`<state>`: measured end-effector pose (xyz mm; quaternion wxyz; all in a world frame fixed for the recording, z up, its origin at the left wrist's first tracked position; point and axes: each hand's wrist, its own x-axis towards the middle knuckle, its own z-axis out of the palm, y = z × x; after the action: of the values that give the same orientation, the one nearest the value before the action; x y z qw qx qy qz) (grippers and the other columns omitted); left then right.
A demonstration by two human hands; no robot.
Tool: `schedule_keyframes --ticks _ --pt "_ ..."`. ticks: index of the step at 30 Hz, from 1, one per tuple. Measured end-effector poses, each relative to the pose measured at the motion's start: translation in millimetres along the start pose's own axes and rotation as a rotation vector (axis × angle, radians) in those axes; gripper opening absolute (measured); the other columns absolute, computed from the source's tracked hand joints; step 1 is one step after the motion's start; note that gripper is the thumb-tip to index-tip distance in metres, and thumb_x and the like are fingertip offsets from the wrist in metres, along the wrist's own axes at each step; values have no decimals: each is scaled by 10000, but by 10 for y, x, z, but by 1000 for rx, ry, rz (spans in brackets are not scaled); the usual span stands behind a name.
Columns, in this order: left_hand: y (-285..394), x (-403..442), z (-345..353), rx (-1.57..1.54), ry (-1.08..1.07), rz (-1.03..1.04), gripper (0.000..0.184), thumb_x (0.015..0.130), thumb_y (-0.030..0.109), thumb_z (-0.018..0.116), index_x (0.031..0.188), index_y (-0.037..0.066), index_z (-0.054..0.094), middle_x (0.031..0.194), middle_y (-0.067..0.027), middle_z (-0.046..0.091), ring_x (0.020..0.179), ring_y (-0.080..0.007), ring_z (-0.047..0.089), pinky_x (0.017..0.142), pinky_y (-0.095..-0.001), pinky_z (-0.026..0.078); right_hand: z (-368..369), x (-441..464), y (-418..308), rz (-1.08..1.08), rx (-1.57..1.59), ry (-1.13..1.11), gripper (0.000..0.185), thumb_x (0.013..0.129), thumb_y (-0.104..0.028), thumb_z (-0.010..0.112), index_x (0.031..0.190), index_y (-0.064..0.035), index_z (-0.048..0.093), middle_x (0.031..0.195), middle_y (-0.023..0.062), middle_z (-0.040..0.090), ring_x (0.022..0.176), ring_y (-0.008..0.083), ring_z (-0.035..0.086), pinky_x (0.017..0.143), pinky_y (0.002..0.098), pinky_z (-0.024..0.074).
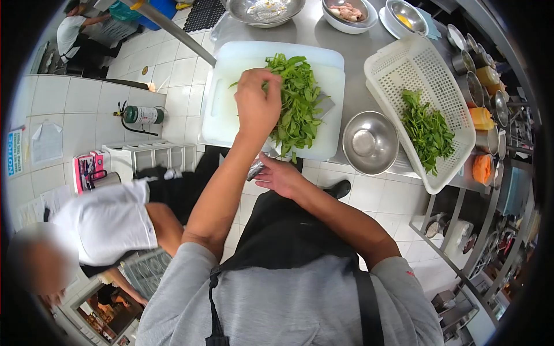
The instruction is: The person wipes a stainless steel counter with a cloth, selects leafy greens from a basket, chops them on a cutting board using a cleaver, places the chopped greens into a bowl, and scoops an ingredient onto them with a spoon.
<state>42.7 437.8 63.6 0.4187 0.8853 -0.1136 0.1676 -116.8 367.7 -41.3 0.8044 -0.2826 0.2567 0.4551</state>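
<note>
Left grip [259, 102] curls, hold unclear, tangled leafy greens [299, 106] just beyond its fingertips; right grip [284, 177] spreads apart.

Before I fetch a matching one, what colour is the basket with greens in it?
The basket is off-white; the head view shows it best.

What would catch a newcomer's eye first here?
Most likely the heap of leafy greens on the pale cutting board, with the left hand at its left side. Next, the white perforated basket to the right, holding more greens, and the shiny steel bowl between board and basket.
</note>
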Motion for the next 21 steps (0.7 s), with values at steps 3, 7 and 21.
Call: schedule_keyframes --ticks 3,7,21 --pt "10 -34 274 223 -135 -328 732 957 469 749 1494 10 557 1513 -284 554 1409 -464 518 1132 -676 390 32 56 39 -42 21 68 497 1034 -478 725 1278 -47 679 1130 91 702 1112 243 676 1005 417 544" --pt "80 -274 449 430 -324 -433 1344 783 623 859 1727 55 90 1723 -319 220 1603 -506 188 1186 -794 227 54 6 38 -61 -29 85 408 1031 -368 737 1230 -14 691 1125 103 717 1028 230 704 954 386 569" --pt "-521 358 -701 597 -1016 107 1234 676 334 942 1713 252 278 1720 -152 371 1631 -380 258 1267 -712 227 -206 -1232 -290 -571 -393 590 234 1042 -130 676 1202 10 579 938 117 690 591 168 636 531 326 516"
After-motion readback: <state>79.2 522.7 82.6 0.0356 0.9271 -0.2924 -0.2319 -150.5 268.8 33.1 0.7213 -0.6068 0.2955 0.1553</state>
